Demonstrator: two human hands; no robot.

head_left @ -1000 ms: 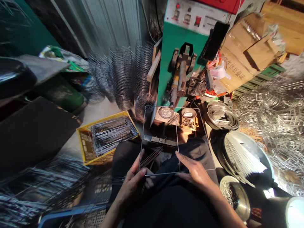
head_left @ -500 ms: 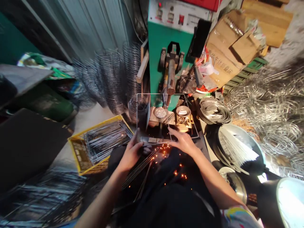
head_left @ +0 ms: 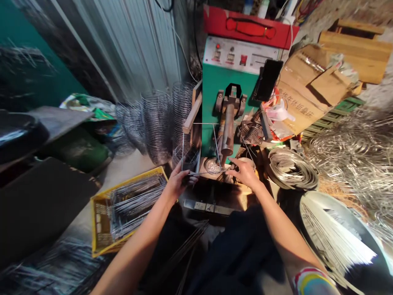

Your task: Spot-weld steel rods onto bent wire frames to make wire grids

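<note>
A rectangular wire frame [head_left: 183, 148] with a thin cross wire is held up before the green welding machine [head_left: 211, 88]. My left hand [head_left: 177, 180] is closed round its near left corner. Toward the right end of the near wire, my right hand [head_left: 245, 172] pinches the frame with thumb and fingers. The machine's cylindrical metal electrode arm [head_left: 227, 129] stands over the frame and hides part of it. Below the frame is a round dish of small shiny pieces [head_left: 211, 165]. A bar-shaped metal fixture [head_left: 208, 207] lies nearer my body, below both hands.
To the left sits a yellow crate [head_left: 95, 221] of wire pieces, with stacked wire coils [head_left: 157, 131] behind. On the right are a flat metal coil [head_left: 291, 169], a large basin [head_left: 307, 205] holding thin rods, and a tangled wire heap [head_left: 353, 159]. A cardboard box [head_left: 294, 98] stands behind.
Both hands have lifted the wire frame off the bar fixture and moved it forward, toward the machine. The orange sparks are gone. The camera view has tilted up and shifted left.
</note>
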